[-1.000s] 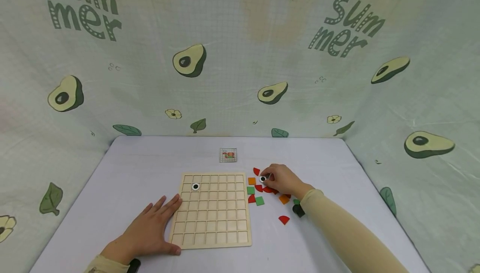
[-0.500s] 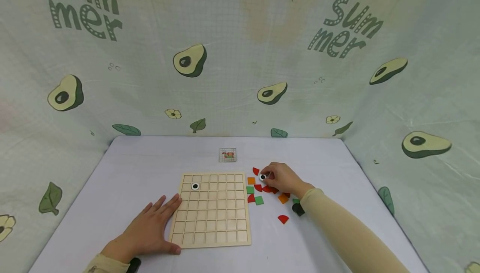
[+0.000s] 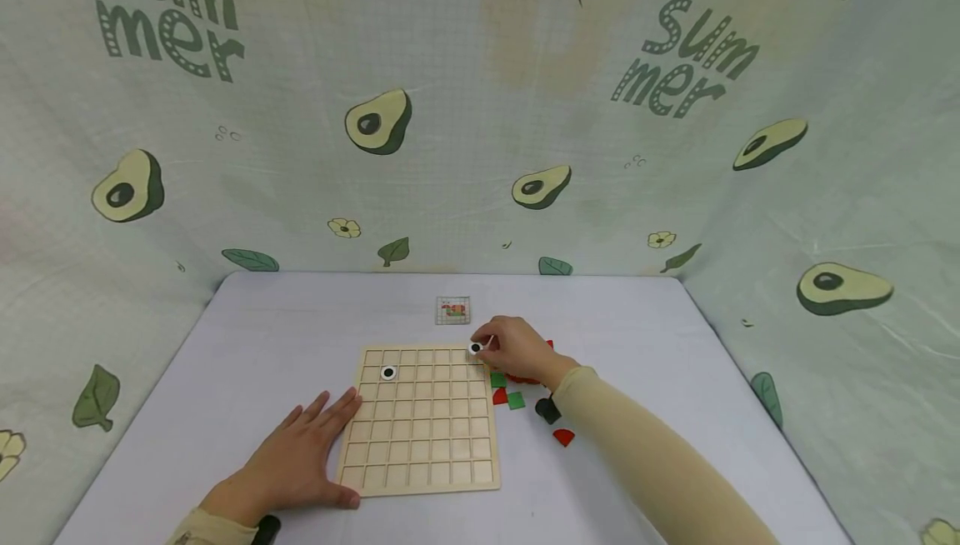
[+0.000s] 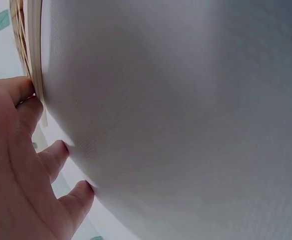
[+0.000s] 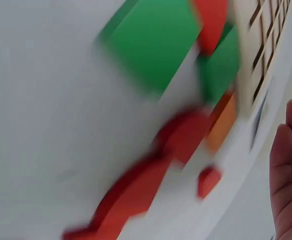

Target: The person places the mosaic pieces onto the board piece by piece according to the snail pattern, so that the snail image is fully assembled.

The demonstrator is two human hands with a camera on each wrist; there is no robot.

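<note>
My right grip (image 3: 519, 352) pinches an eye disc (image 3: 476, 347), shifted from beside the wooden grid board (image 3: 420, 428) to its far right corner; pickup appears complete. My left grip (image 3: 294, 460), fingers extended, touches the board's left edge.

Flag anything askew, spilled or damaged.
Nothing visible looks damaged or spilled. The coloured pieces look untidy, loose at mixed angles right of the wooden board, with one red wedge at the near end; the right hand hides some from the head view.
</note>
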